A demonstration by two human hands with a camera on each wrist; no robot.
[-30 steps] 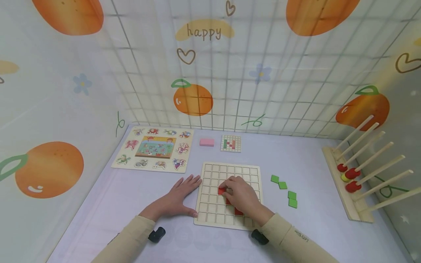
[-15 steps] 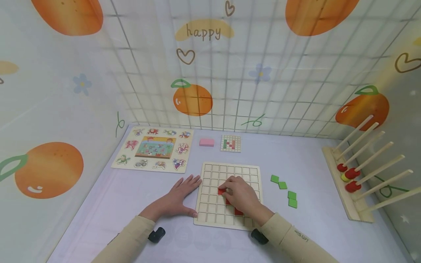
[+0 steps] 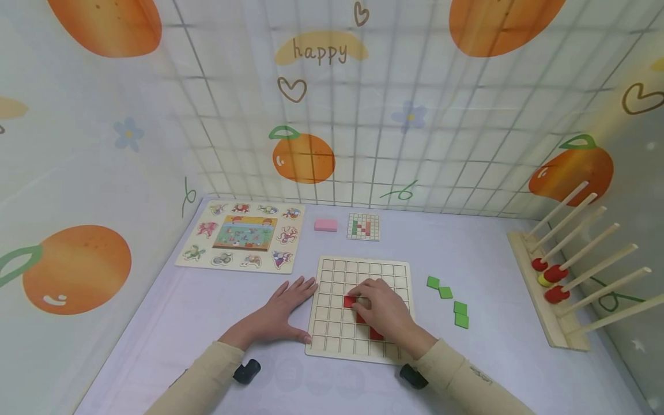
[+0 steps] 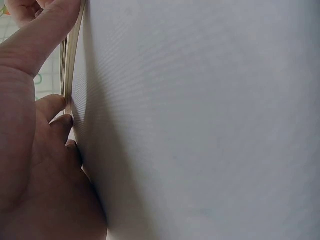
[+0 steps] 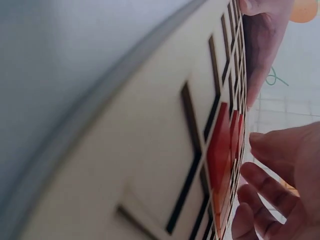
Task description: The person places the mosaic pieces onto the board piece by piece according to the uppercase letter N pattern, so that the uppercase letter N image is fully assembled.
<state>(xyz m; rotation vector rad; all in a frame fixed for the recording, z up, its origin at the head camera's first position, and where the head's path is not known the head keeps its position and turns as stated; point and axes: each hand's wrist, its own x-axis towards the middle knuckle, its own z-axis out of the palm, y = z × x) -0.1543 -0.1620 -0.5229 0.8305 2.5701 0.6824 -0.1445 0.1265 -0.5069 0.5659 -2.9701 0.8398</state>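
Note:
A wooden grid board (image 3: 332, 341) lies on the table with red square tiles set in a diagonal row of its cells. The upper-left red tile (image 3: 350, 301) shows fully; the others are partly covered by my right hand (image 3: 384, 311). That hand hovers just over the tiles, thumb and fingers bent loosely, with nothing between them in the right wrist view. My left hand (image 3: 277, 316) lies spread on the table, its fingertips and thumb at the board's left edge. In the right wrist view a red tile (image 5: 219, 150) sits within the grid ridges.
Several green tiles (image 3: 445, 293) lie right of the board. Behind it are a small pattern card (image 3: 374, 235) and a pink block (image 3: 325, 225). A sea-animal puzzle board (image 3: 235, 266) is at the back left. At the far right stands a wooden peg rack (image 3: 539, 305) with beads.
My right fingers have drawn slightly right, off the upper-left red tile, which now shows more fully in its cell. The left hand has stayed in place.

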